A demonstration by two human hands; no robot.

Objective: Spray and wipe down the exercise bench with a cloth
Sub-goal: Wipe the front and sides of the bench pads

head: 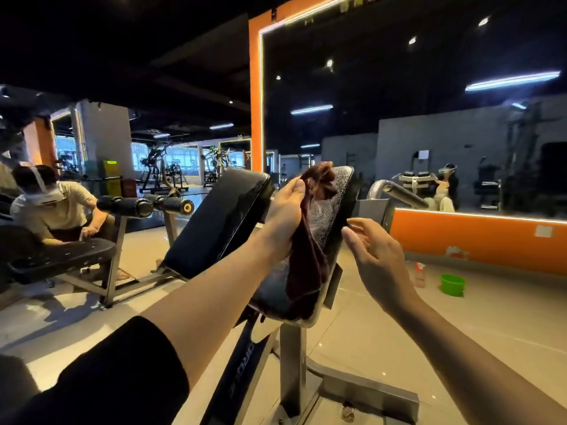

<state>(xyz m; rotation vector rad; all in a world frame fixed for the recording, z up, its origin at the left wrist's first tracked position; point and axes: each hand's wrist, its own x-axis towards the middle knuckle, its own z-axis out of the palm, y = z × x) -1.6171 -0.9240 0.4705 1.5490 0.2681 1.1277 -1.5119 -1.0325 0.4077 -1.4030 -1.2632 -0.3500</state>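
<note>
Left hand [287, 207] has the cloth [310, 256] bunched in its grip, fingers and thumb curled round the top of it, and the dark red fabric hangs down in a long fold over the right-hand pad [325, 216] of the bench. That pad is tilted steeply and its upper part shows a grey speckled sheen, which reads as spray sitting on it, so the spraying looks done here and this is the wiping step, just at its start on this pad. Right hand [372, 253] comes in beside the pad's outer edge, grasping nothing, fingers loosely bent with the tips near the rim; whether they touch it I cannot tell. The left-hand pad [221, 219] beside it is glossy black, and I cannot judge whether it has been wiped. Out on the floor to the right stand a spray bottle [419, 274] and a green bucket [453, 284], well apart from the bench. Far left, another person [52, 204] bends over a second bench [61, 256]. Next move, I'd say: flatten the cloth onto the wet surface and draw it down the pad's length, the right hand steadying the edge or spreading the fold.
</note>
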